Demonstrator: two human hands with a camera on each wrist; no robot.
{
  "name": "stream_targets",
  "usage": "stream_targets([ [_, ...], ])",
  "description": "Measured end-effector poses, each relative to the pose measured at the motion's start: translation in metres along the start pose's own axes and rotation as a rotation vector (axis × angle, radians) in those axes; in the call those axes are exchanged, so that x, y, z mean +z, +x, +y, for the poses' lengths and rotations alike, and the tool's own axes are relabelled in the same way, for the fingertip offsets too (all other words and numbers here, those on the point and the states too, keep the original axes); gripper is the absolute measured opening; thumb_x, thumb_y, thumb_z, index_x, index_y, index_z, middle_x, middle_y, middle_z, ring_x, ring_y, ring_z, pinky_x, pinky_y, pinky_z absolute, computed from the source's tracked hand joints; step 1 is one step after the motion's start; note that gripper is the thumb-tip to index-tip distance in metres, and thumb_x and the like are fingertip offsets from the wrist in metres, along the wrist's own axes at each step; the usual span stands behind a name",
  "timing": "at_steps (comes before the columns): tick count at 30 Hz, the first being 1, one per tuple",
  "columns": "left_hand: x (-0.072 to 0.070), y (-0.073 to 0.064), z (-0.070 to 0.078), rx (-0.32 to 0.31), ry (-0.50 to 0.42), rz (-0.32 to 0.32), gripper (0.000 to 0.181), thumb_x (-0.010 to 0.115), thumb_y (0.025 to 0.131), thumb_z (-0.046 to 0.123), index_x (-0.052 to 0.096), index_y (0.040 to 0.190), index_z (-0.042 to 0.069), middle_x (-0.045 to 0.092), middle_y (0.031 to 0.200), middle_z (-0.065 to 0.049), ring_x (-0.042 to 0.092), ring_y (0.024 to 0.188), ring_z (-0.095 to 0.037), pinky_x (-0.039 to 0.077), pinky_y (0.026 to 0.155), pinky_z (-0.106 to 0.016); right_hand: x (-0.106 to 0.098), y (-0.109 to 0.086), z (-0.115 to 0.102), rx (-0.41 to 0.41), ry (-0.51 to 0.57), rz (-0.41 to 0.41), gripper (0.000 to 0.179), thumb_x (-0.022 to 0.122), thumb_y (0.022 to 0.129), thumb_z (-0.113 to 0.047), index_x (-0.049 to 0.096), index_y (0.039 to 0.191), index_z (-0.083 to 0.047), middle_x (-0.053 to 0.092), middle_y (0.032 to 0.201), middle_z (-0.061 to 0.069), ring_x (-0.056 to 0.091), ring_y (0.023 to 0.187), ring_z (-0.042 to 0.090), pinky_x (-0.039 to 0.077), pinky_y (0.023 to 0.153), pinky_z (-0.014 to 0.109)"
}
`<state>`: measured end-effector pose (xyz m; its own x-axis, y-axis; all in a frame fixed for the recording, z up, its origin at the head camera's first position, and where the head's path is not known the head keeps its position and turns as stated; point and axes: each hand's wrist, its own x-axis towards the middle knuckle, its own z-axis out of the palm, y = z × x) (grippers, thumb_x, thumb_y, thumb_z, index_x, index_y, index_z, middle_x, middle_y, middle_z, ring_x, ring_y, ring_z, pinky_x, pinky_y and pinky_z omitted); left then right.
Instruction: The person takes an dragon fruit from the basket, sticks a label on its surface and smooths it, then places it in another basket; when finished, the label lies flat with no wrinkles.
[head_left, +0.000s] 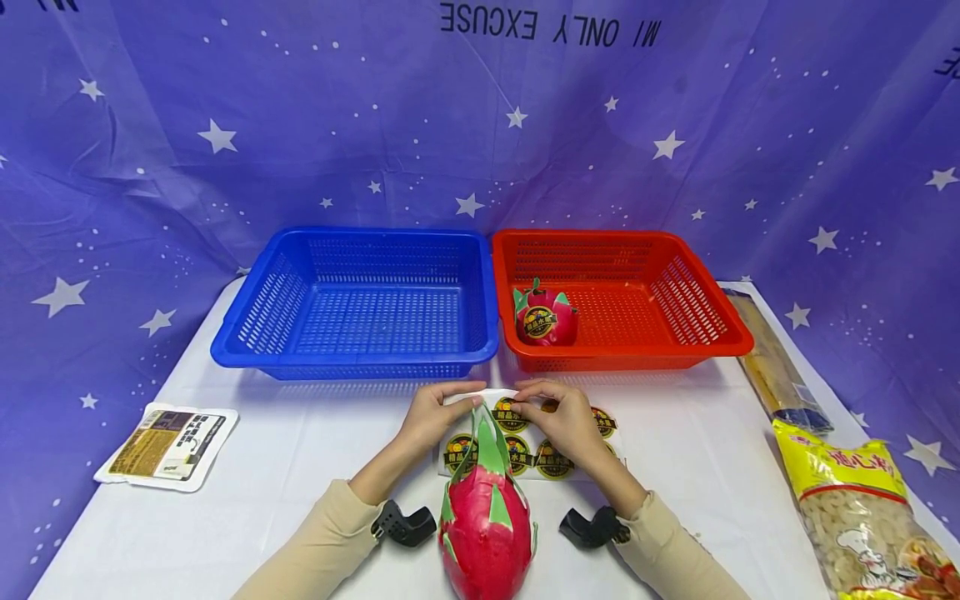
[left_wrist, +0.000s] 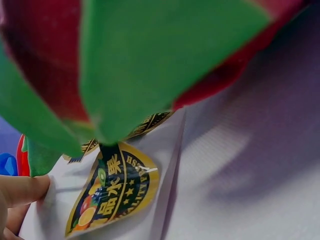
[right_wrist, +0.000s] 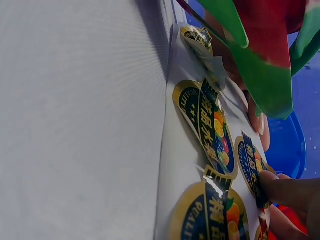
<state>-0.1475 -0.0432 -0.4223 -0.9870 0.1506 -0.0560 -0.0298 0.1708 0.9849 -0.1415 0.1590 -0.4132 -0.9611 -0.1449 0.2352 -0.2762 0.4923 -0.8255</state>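
Both hands are at the far edge of a white sheet of round fruit stickers (head_left: 516, 446), black and gold with fruit pictures. My left hand (head_left: 437, 417) grips its upper left edge between thumb and fingers. My right hand (head_left: 566, 421) pinches the upper edge, its thumb on a sticker (right_wrist: 252, 162) and fingers behind the sheet; whether that sticker is lifting cannot be told. One sticker near the left end of the sheet (right_wrist: 212, 62) has curled up. A red dragon fruit (head_left: 487, 533) with green scales lies before the sheet, its leaf tips overlapping it.
Behind the hands, a blue basket (head_left: 352, 360) and a red basket (head_left: 622, 363) stand side by side. The red one holds a dragon fruit with a sticker (head_left: 547, 321). A flat food pouch (head_left: 168, 446) lies left; a macaroni bag (head_left: 855, 508) and a long brown package (head_left: 780, 362) lie right.
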Motion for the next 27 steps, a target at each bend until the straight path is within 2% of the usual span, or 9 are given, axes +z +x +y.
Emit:
stream_targets([
  [3,0.0000,0.0010,-0.0018,-0.004,-0.002,-0.004,0.027,0.067,0.080,0.019,0.068,0.105,0.011,0.065,0.113,-0.006,0.055,0.113,-0.019,0.042,0.094,-0.032,-0.0002,-0.0003,0.0008,-0.036,-0.017,0.014,0.009,0.076,0.072,-0.016,0.072,0.080,-0.018,0.069,0.101,0.002,0.061,0.099,0.016,0.048,0.071,0.026],
  [12,-0.0001,0.0005,-0.0028,-0.029,-0.028,-0.001,0.028,0.068,0.078,0.019,0.068,0.105,0.011,0.066,0.111,-0.004,0.054,0.114,-0.018,0.041,0.090,-0.023,-0.0001,-0.0014,-0.0029,-0.103,-0.075,0.062,0.012,0.074,0.072,-0.009,0.072,0.076,-0.020,0.069,0.099,-0.003,0.058,0.098,0.013,0.044,0.066,0.019],
  [20,-0.0007,-0.0004,-0.0020,-0.042,-0.048,0.008,0.029,0.068,0.079,0.020,0.068,0.106,0.010,0.065,0.112,-0.006,0.054,0.113,-0.019,0.043,0.084,-0.022,-0.0009,-0.0039,-0.0062,-0.158,-0.111,0.059,0.013,0.073,0.072,-0.008,0.072,0.077,-0.020,0.069,0.095,-0.006,0.057,0.095,0.009,0.043,0.074,0.022],
  [27,-0.0011,-0.0001,-0.0020,-0.053,-0.049,0.009,0.029,0.068,0.078,0.019,0.068,0.106,0.011,0.065,0.114,-0.005,0.053,0.114,-0.018,0.042,0.083,-0.020,-0.0012,-0.0053,-0.0070,-0.245,-0.153,0.084,0.014,0.073,0.071,-0.006,0.072,0.076,-0.019,0.069,0.089,-0.008,0.056,0.089,0.007,0.043,0.067,0.019],
])
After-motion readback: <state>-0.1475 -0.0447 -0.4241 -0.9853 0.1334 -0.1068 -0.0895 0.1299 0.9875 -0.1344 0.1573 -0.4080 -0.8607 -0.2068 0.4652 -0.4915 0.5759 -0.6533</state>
